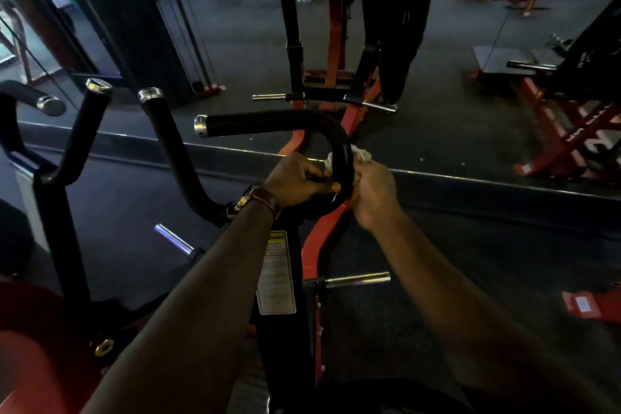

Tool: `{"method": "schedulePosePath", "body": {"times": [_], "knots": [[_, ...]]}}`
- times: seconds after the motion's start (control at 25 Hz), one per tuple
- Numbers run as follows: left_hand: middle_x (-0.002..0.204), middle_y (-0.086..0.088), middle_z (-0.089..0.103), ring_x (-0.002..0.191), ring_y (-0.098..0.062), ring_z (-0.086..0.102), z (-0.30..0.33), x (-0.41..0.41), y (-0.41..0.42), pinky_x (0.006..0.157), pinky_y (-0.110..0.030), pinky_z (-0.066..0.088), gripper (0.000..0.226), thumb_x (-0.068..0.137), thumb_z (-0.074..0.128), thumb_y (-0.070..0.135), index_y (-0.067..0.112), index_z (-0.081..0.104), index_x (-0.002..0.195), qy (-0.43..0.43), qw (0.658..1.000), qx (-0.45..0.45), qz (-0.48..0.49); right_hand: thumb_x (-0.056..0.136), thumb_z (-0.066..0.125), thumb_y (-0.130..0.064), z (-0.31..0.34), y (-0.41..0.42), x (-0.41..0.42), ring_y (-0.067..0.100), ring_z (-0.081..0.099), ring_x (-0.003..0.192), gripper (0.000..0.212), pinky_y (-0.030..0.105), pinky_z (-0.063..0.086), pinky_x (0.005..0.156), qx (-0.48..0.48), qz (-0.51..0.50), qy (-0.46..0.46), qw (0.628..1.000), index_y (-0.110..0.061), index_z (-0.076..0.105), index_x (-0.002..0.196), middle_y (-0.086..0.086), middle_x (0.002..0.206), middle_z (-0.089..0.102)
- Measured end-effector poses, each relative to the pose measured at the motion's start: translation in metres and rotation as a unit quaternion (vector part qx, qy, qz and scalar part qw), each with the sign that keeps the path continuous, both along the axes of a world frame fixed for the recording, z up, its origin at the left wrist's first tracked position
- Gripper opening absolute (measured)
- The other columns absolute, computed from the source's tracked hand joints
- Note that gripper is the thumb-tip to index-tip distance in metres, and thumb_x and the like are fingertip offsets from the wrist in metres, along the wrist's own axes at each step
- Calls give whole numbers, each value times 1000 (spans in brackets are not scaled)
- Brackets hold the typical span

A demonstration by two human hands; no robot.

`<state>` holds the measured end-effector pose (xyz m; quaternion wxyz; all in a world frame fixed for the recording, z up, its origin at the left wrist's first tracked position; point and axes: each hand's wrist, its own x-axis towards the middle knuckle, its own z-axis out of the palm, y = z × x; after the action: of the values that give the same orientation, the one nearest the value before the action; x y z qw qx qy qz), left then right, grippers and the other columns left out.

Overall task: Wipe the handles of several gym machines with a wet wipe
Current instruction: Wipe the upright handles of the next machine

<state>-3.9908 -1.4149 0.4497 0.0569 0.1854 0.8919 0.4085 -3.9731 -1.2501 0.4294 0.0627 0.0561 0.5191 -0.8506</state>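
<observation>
Mirror-side, curved handle [268, 123] points left; wipe [361, 155] at bend.

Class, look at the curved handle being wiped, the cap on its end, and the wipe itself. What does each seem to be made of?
Curved handle: matte black, with no glare, probably rubber or foam grip over a metal tube.
End cap: bright silver with sharp reflections, likely polished or chromed metal.
Wet wipe: white, crumpled and soft, seemingly thin nonwoven cloth or paper, bunched at the right hand.
</observation>
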Motion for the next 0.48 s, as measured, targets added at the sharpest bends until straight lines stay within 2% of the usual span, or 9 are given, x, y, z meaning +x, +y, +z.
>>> {"method": "schedulePosePath", "body": {"times": [0.12, 0.24, 0.4, 0.48], "knots": [[78, 7, 75, 74, -9, 70, -3, -2, -1, 76, -31, 57, 9, 81, 82, 29, 20, 80, 81, 17, 1000, -21, 9, 89, 54, -15, 6, 6, -13, 35, 67, 96, 22, 47, 53, 90, -13, 1, -12, 1000, -6, 70, 101, 21, 99, 70], [79, 6, 75, 76, -7, 69, -5, -5, -1, 79, -32, 57, 14, 79, 83, 33, 19, 80, 81, 3, 999, -26, 24, 93, 54, -18, 31, 4, -35, 36, 69, 99, 20, 46, 55, 88, -32, 0, -9, 999, -7, 70, 99, 25, 103, 70], [76, 13, 71, 68, 5, 64, -4, -2, -1, 69, -16, 47, 8, 82, 80, 28, 21, 79, 84, 19, 1000, -12, 1, 98, 54, -22, 3, -6, 1, 27, 72, 97, 22, 44, 56, 92, 101, -87, 57, 989, -13, 74, 105, 12, 99, 75], [71, 7, 71, 61, 1, 63, -5, -3, -2, 62, -19, 49, 14, 83, 80, 28, 15, 79, 81, 27, 1000, -14, -1, 98, 57, -19, -12, -10, 26, 18, 71, 99, 24, 39, 56, 92, 168, -167, 90, 967, -12, 73, 116, 3, 107, 75]]}}
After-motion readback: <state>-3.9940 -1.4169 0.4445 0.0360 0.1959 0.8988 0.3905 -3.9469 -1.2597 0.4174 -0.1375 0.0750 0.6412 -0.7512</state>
